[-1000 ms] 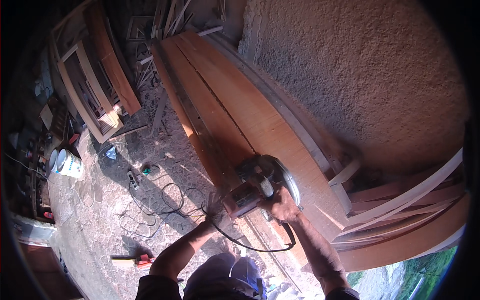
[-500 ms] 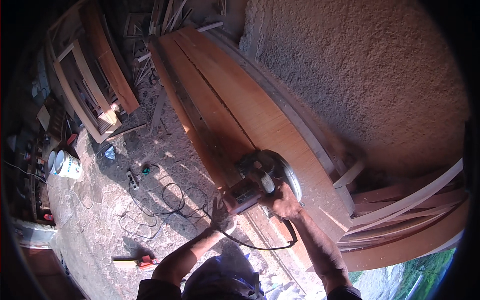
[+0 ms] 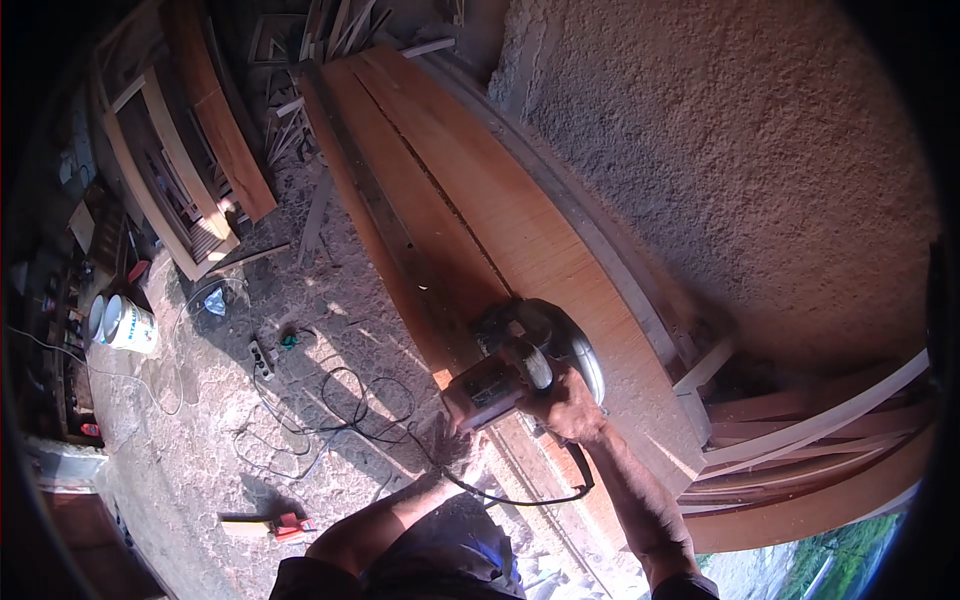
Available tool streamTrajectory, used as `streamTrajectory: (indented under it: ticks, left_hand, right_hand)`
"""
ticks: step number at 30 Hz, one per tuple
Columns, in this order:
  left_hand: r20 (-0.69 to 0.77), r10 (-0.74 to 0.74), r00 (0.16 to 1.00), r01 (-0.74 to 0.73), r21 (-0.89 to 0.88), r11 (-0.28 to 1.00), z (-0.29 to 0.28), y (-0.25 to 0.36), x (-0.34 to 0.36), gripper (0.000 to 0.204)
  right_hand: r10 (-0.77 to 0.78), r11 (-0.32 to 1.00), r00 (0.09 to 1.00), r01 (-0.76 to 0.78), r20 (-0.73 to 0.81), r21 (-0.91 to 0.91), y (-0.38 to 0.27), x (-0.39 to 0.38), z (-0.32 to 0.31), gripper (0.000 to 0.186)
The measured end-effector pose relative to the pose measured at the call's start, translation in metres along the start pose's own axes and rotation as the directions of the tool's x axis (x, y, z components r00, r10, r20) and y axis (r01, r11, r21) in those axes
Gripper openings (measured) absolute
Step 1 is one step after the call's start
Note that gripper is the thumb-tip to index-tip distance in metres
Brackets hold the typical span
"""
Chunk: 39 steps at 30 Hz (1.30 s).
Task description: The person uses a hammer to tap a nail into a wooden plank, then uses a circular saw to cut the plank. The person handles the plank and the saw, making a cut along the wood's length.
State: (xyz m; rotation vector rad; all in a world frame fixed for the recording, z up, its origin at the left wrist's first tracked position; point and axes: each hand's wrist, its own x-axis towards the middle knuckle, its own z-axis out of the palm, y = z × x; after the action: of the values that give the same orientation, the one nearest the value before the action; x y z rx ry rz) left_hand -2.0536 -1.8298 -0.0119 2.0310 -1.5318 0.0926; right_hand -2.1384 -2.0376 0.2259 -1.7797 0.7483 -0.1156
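A circular saw (image 3: 520,365) with a rounded metal blade guard sits on a long reddish-brown wooden board (image 3: 565,270). My right hand (image 3: 568,405) is closed around the saw's rear handle. My left hand (image 3: 455,450) is in shadow at the board's left edge, just below the saw's motor housing; the motor and shadow hide its fingers. A narrow dark cut line (image 3: 430,180) runs along the board from the saw to the far end. The saw's black power cord (image 3: 520,499) loops below both hands and passes left over my left wrist.
A narrow wooden strip (image 3: 385,215) lies lengthwise on the board's left part. Tangled cord and a power strip (image 3: 262,360) lie on the dusty floor. White buckets (image 3: 130,325) and wooden frames (image 3: 160,170) stand left. A rough wall (image 3: 720,150) and stacked planks (image 3: 800,440) flank the right.
My left hand has moved slightly right and nearer, further beneath the motor housing. The saw and my right hand have barely moved; the whole view has shifted a little.
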Motion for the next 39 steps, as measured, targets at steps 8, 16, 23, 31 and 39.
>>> streamTrajectory:
  ticks: [8, 16, 23, 31, 39]
  left_hand:
    - [0.191, -0.048, 0.98, 0.068, -0.102, 0.992, -0.026, 0.004, 0.015, 0.061]
    - [0.411, 0.683, 0.604, -0.309, -0.669, 0.676, -0.058, -0.065, -0.044, 0.065]
    - [0.042, -0.168, 0.985, 0.173, -0.212, 0.962, -0.102, -0.193, 0.109, 0.039]
    - [0.221, -0.202, 0.954, 0.184, 0.101, 0.978, -0.072, -0.266, 0.252, 0.088]
    - [0.19, -0.218, 0.957, 0.224, -0.01, 0.974, -0.064, -0.265, 0.241, 0.095]
  right_hand:
    - [-0.041, 0.999, 0.999, 0.041, 0.023, 0.01, -0.002, 0.023, 0.003, 0.051]
    - [0.008, 1.0, 1.0, -0.007, 0.019, -0.017, -0.02, 0.041, 0.004, 0.051]
    - [-0.023, 0.998, 0.999, 0.025, 0.038, -0.057, -0.023, 0.059, 0.005, 0.05]
    - [0.027, 0.999, 0.999, -0.025, 0.043, -0.035, -0.031, 0.077, 0.009, 0.05]
    - [0.029, 0.999, 0.998, -0.027, 0.062, -0.037, -0.036, 0.097, 0.014, 0.05]
